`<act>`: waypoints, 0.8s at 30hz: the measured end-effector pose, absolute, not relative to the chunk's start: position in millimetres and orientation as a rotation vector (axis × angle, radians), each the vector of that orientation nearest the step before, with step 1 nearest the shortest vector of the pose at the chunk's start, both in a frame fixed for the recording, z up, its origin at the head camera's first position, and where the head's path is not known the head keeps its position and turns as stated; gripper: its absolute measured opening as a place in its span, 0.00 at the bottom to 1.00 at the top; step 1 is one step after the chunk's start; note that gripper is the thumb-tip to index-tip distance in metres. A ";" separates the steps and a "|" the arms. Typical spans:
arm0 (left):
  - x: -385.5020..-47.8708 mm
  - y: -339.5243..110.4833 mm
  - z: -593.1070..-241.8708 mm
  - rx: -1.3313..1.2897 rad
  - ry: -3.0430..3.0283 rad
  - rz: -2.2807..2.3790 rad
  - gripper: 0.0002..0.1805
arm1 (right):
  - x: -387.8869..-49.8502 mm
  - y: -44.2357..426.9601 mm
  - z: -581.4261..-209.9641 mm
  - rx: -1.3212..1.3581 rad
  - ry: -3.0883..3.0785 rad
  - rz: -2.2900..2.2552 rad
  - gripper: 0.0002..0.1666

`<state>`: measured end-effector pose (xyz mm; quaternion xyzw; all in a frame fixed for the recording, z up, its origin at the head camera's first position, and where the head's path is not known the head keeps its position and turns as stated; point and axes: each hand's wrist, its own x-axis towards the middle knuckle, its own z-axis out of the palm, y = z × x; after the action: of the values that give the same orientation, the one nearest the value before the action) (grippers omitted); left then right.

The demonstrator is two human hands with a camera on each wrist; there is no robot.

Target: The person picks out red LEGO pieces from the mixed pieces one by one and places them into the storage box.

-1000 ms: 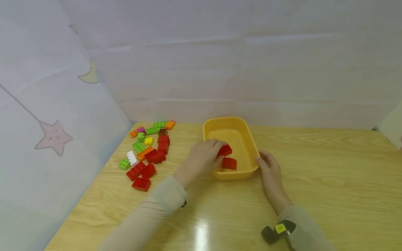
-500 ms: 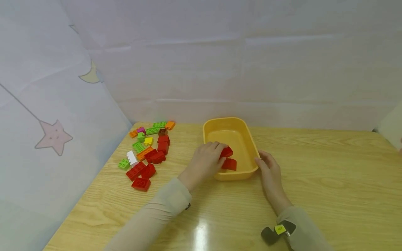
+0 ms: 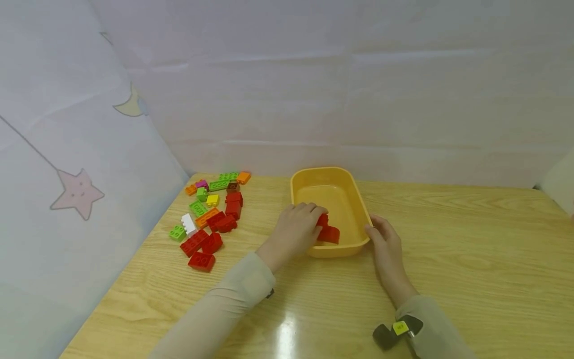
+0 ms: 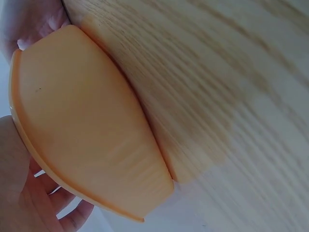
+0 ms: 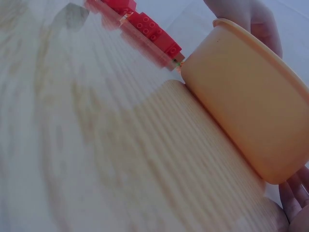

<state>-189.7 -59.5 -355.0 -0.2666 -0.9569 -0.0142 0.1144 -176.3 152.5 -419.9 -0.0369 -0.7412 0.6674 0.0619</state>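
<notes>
My left hand (image 3: pixel 293 233) reaches over the near left rim of the yellow tray (image 3: pixel 330 252), fingers curled round a red brick (image 3: pixel 323 220). A second red brick (image 3: pixel 331 235) lies in the tray's near end, beside the held one; whether they touch, I cannot tell. At the tray's near right corner my right hand (image 3: pixel 389 257) grips the rim with thumb and fingers. The left wrist view has the left hand (image 4: pixel 29 193) over the rim of the tray (image 4: pixel 91 121), its brick hidden. In the right wrist view, fingers of the right hand (image 5: pixel 297 193) touch the tray (image 5: pixel 251 101).
Loose bricks lie left of the tray on the wooden table (image 3: pixel 471 249): several red ones (image 3: pixel 202 261), green ones (image 3: pixel 178 233), orange ones (image 3: pixel 207 218), a white one (image 3: pixel 189 225) and a yellow one (image 3: pixel 213 200). A pale wall covering (image 3: pixel 287 99) rises behind the table.
The red brick in my left hand has tilted and come lower, close to the other red brick. The left hand has shifted slightly right; my right hand has stayed at the tray's corner.
</notes>
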 end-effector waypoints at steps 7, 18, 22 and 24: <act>-191.2 -59.1 -356.0 -0.818 -2.750 -0.032 0.16 | -174.9 153.1 -417.4 -0.127 -2.255 2.027 0.25; -186.5 -64.0 -346.5 -0.797 -2.699 0.008 0.12 | -175.2 152.3 -415.5 -0.126 -2.263 2.023 0.24; -180.0 -67.8 -342.1 -0.827 -2.655 0.064 0.11 | -175.0 152.0 -415.1 -0.133 -2.266 2.015 0.24; -175.8 -72.2 -339.1 -0.844 -2.650 0.096 0.11 | -175.0 151.5 -415.0 -0.139 -2.256 2.020 0.24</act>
<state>-175.8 -72.2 -339.1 -0.2985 -0.9370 0.0340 0.1783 -175.0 151.5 -415.0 -0.0457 -0.7431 0.6654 0.0553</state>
